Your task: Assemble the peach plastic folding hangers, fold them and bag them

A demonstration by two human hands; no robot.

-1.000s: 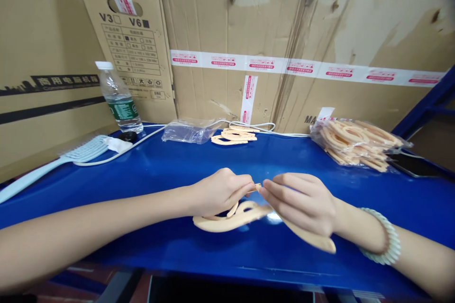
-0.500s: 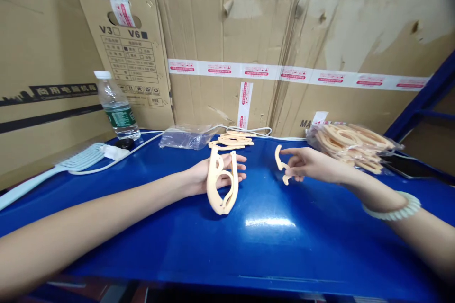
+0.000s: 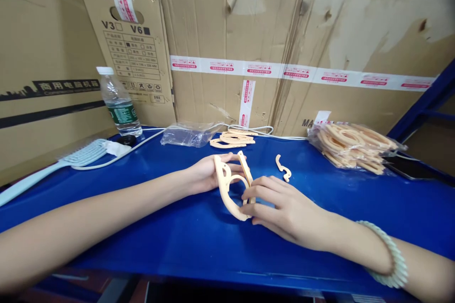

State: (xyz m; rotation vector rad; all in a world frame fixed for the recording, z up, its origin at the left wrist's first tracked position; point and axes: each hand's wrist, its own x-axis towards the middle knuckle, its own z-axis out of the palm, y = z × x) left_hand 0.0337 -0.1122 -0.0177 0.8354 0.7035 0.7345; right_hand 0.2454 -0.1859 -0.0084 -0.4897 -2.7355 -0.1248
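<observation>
A peach folding clothes hanger (image 3: 226,195), its two arms folded close together, is held above the blue table between both hands. My left hand (image 3: 208,173) grips it behind the upper end, with some fingers hidden by the plastic. My right hand (image 3: 280,206) has its fingers closed around the lower right part, near the joined end. Beyond my right hand a loose S-shaped peach hook (image 3: 283,168) lies on the table (image 3: 199,246), touched by neither hand.
Several folded peach hangers (image 3: 234,138) lie at the back beside a clear plastic bag (image 3: 186,135). More sit in a bagged pile (image 3: 350,144) at right, near a dark phone (image 3: 408,168). A water bottle (image 3: 122,109) and light-blue hairbrush (image 3: 83,154) are at left. Cardboard (image 3: 220,23) stands behind.
My right hand has let go of the hook, leaving it on the table, and moved left and nearer to grip the hanger's lower end. The hanger's arms have tilted slightly.
</observation>
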